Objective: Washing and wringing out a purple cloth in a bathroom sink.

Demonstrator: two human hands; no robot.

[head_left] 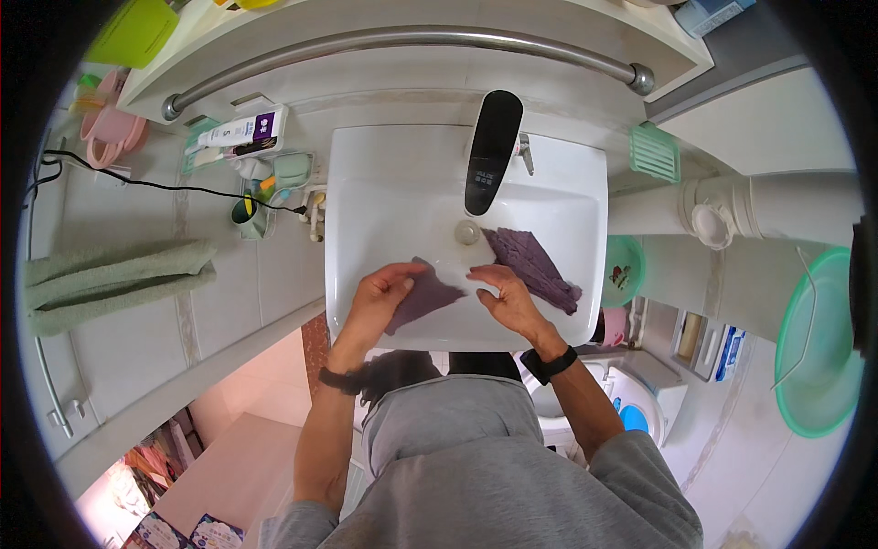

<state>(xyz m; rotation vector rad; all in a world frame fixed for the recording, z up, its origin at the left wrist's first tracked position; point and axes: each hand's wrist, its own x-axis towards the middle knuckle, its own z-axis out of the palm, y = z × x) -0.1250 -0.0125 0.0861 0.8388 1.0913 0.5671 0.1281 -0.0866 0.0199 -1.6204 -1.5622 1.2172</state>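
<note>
My left hand (pixel 379 296) pinches a piece of purple cloth (pixel 429 298) by its edge, over the white washbasin (pixel 384 192). The cloth hangs down, and one pointed corner reaches toward my right hand (pixel 507 298). The fingers of that hand are apart, with a gap between thumb and forefinger and nothing visible in them. A second purple cloth (pixel 531 267), crumpled and folded, lies in the basin just beyond my right hand. Between the two cloths and the faucet (pixel 494 151) sits the round drain stopper (pixel 467 232).
A steel rail (pixel 411 38) spans the wall under a shelf. At left are a toothpaste tube (pixel 233 132), a black cable (pixel 171 184) and a green towel (pixel 116 285). At right stand a drain pipe (pixel 775 206), green basins (pixel 816 343) and a toilet (pixel 634 391).
</note>
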